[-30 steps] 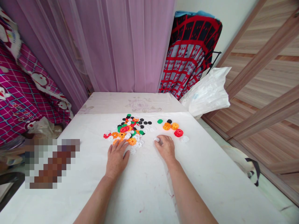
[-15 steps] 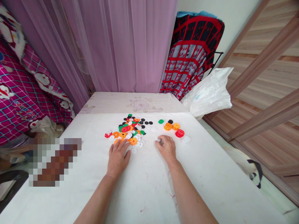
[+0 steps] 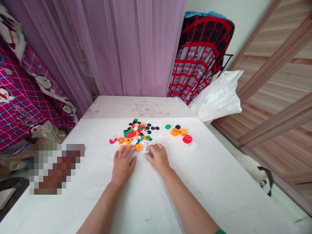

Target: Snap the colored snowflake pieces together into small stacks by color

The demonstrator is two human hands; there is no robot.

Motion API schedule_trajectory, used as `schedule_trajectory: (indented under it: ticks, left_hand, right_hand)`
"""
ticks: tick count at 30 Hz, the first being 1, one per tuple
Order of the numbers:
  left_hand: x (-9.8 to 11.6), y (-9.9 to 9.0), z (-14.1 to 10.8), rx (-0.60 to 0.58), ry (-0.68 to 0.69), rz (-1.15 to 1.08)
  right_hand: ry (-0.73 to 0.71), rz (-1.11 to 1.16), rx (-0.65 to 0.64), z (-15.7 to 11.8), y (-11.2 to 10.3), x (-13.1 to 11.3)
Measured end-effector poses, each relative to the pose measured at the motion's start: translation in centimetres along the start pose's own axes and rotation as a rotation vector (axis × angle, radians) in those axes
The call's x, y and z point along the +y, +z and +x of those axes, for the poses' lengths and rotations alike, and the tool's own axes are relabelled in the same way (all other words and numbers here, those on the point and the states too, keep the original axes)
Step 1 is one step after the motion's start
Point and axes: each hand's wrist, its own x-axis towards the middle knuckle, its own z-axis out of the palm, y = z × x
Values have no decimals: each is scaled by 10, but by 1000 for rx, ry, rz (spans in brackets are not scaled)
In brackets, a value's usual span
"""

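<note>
There goes the right hand [image 3: 158, 158], over from the white piece at the right to the pile's lower edge, fingers curled down; can't tell if it's pinching anything. The left hand [image 3: 123, 165] lies spread open, fingertips on the heap of plastic snowflake discs [image 3: 136, 136] at its one o'clock, holding nothing visible.

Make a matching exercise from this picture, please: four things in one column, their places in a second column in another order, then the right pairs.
Things:
1. left hand
2. right hand
3. green plastic disc
4. white plastic bag

Places:
A. Beside the table's far right corner
B. At the near right edge of the disc pile
C. In the small group right of the pile
D. At the pile's near left edge

Pairs: 1-D, 2-B, 3-C, 4-A
</note>
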Motion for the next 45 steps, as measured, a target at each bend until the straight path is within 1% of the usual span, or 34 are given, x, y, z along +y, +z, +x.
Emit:
schedule_trajectory:
  ticks: [4,6,8,10,13,14,16,19,23,27,32,41,45]
  left_hand:
    - [1,-1,1,-16,-9,7]
    - [2,-2,1,-27,-12,9]
    - [2,-3,1,-33,-14,8]
    - [2,-3,1,-40,-16,4]
    - [2,-3,1,-48,-20,2]
    - [2,-3,1,-47,-18,1]
    - [1,-3,0,-40,-14,-1]
    - [1,-3,0,-33,-10,-4]
    - [1,-3,1,-35,-14,-7]
    - [1,-3,1,-46,-21,-6]
    - [1,-4,1,-53,-22,-3]
    - [0,-1,0,-26,-12,2]
    - [0,-2,0,-22,-10,10]
  right_hand:
    - [-13,-35,15,-1,1,0]
    - [-11,-51,52,-2,-1,1]
    - [9,-61,117,-4,-6,8]
    - [52,-71,210,-6,-13,22]
    - [156,-102,368,-10,-26,49]
    - [189,-110,408,-11,-29,58]
    - [229,-110,442,-12,-34,71]
    - [233,-89,398,-13,-34,76]
    - [204,-83,310,-13,-30,69]
    - [190,-91,269,-12,-29,66]
    - [185,-106,250,-11,-29,66]
    - [189,-119,230,-11,-29,64]
    - [170,-104,247,-12,-31,65]
